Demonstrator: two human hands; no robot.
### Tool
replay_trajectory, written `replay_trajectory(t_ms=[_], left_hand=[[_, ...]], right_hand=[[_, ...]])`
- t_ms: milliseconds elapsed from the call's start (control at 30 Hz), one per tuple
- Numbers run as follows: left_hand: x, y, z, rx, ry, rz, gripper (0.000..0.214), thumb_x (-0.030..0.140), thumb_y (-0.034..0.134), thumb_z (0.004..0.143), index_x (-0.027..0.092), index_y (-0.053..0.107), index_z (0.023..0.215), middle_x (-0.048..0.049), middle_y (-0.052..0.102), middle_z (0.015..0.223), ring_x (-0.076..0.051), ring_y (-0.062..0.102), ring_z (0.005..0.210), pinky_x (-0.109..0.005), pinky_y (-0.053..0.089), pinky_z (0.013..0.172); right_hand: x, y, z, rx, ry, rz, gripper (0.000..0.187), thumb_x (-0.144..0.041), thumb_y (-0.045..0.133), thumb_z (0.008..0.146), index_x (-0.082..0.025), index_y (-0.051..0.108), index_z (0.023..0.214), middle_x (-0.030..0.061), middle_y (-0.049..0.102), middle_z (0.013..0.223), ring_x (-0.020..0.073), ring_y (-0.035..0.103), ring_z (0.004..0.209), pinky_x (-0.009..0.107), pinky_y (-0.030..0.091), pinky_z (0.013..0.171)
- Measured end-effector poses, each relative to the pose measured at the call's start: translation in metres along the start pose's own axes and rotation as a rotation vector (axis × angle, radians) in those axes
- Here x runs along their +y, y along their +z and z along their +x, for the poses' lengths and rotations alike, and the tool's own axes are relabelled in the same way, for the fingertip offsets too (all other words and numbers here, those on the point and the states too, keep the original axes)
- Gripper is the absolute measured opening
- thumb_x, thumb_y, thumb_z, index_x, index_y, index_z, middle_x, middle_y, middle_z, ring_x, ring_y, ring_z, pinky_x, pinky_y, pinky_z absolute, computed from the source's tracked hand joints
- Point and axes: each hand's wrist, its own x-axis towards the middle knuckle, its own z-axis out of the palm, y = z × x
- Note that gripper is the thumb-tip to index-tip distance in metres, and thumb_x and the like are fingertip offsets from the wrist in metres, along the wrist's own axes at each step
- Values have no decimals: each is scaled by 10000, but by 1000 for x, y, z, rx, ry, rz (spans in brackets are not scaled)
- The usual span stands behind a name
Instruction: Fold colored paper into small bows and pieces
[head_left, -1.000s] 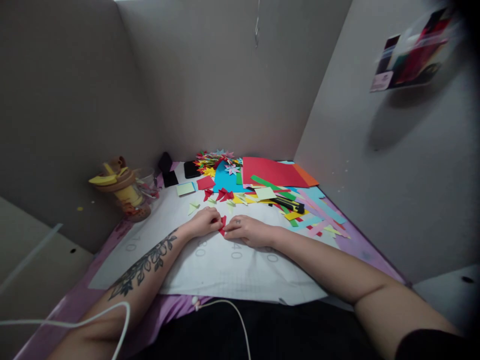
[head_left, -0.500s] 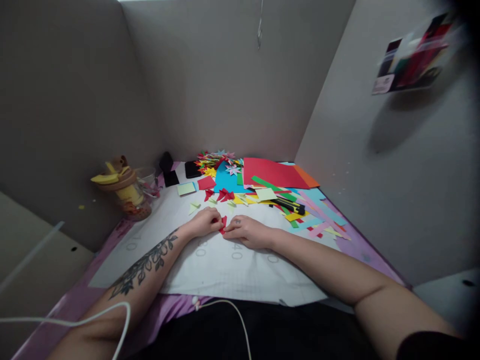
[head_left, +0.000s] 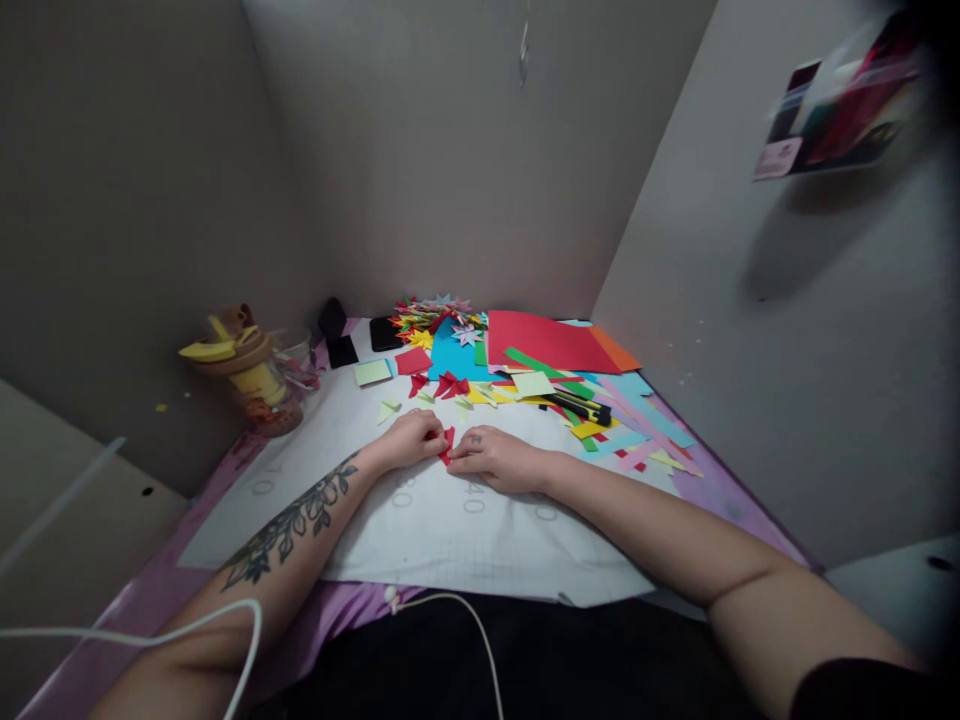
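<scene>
Between my hands is a small red piece of folded paper [head_left: 449, 446], partly covered by fingers. My left hand [head_left: 411, 437] is closed, pinching its left side. From the right, my right hand [head_left: 499, 460] has thumb and fingertips pressed together on its lower edge against the white sheet [head_left: 420, 545]. Just beyond my hands lie folded red paper pieces [head_left: 451, 385] and pale green folded pieces [head_left: 388, 409]. A stack of pale green paper squares [head_left: 373, 373] and a red paper square [head_left: 413, 361] lie farther back.
At the back sits a pile of coloured paper stars [head_left: 431, 318] beside a large red sheet [head_left: 551, 342]. Paper strips and a yellow-black cutter knife [head_left: 581, 407] lie right. A decorated cup [head_left: 262, 390] stands left. A white cable [head_left: 251, 635] crosses my left arm.
My hands stay almost in place, both on the red paper. The camera view has shifted slightly; little else differs.
</scene>
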Motion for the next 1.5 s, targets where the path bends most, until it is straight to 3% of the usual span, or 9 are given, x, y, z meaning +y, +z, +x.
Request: replay_trajectory(t_ms=[433, 733, 933, 1167, 1300, 1367, 1500], left_hand=[[-1, 6, -2, 44, -59, 30, 100, 259, 565, 736, 176, 591, 687, -19, 595, 703, -151, 514, 715, -253, 383, 682], [-8, 7, -6, 215, -220, -3, 102, 253, 579, 724, 188, 501, 710, -6, 541, 744, -149, 488, 691, -254, 360, 609], [-3, 4, -10, 242, -359, 86, 123, 284, 583, 734, 204, 489, 731, 7, 537, 738, -146, 484, 659, -250, 298, 552], [-2, 3, -14, 283, -448, 136, 100, 261, 572, 749, 209, 490, 723, 4, 542, 720, -160, 498, 657, -256, 274, 536], [-3, 1, -16, 390, -425, 136, 80, 166, 505, 763, 205, 526, 830, -22, 563, 809, -173, 517, 724, -266, 350, 606], [0, -1, -17, 401, -332, 73, 131, 173, 472, 790, 198, 547, 895, -38, 570, 874, -173, 527, 771, -276, 392, 674], [7, -3, -17, 219, -63, -7, 164, 272, 471, 827, 191, 611, 853, -61, 567, 957, -182, 520, 912, -302, 402, 837]], right_hand=[[-2, 0, 1, -33, -8, 5, 291, -147, 475, 858, -210, 602, 1112, 72, 624, 1156, 205, 463, 1134, 391, 373, 935], [-4, -3, 1, -109, 7, 4, 319, -51, 512, 754, -221, 607, 1007, 47, 612, 1135, 199, 480, 1080, 363, 345, 937], [-8, -3, 0, -87, 76, -12, 334, -114, 548, 746, -212, 615, 1058, 81, 567, 975, 203, 494, 944, 319, 404, 831], [-11, -4, 0, -43, 93, 26, 369, -78, 537, 727, -209, 626, 1060, 77, 536, 924, 189, 491, 867, 299, 425, 787], [-13, -5, 0, -43, 99, 21, 391, -61, 541, 709, -203, 625, 1064, 87, 539, 938, 192, 494, 870, 303, 431, 780], [-12, -5, 0, -32, 101, 17, 378, -71, 544, 715, -203, 629, 1060, 91, 541, 942, 192, 495, 870, 306, 433, 780], [-11, -4, 1, -13, 92, 3, 341, -94, 538, 730, -203, 644, 1036, 92, 553, 932, 190, 503, 862, 315, 434, 781]])
